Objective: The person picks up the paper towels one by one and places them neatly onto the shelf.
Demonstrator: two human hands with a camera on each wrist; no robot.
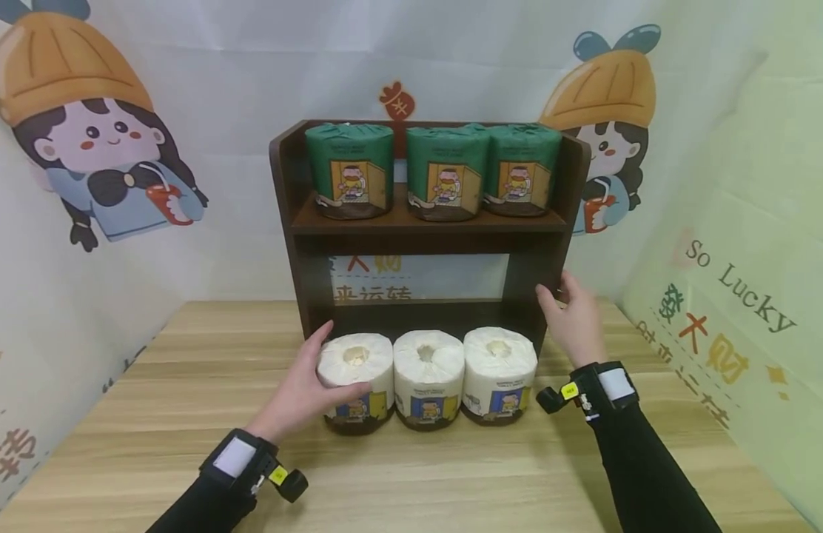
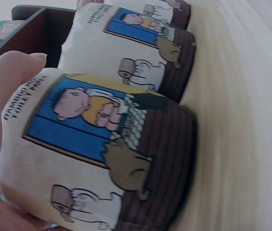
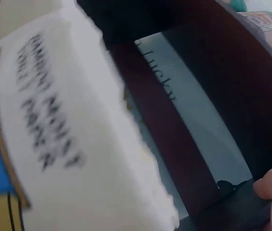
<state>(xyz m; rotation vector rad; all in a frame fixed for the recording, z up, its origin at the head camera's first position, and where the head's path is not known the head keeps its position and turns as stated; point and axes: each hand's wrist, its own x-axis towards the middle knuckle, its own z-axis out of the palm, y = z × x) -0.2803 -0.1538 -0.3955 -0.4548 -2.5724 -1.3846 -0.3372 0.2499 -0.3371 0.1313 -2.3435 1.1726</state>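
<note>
Three wrapped toilet paper rolls in white paper stand side by side on the table, in front of a dark brown two-tier shelf [image 1: 428, 231]. My left hand [image 1: 308, 392] grips the leftmost white roll [image 1: 383, 370], thumb across its front and fingers at its far left side. In the left wrist view that roll [image 2: 83, 139] fills the hand's grasp. The middle white roll [image 1: 428, 370] and right white roll [image 1: 499, 363] are untouched. My right hand [image 1: 574, 318] holds the shelf's right side panel, thumb at the front edge; its other fingers are partly hidden.
Three green-wrapped toilet paper rolls, left [image 1: 353, 159], middle [image 1: 445, 163] and right [image 1: 523, 163], stand on the upper shelf. The wooden table [image 1: 411, 474] meets printed cloth [image 1: 238, 96] at the back and sides.
</note>
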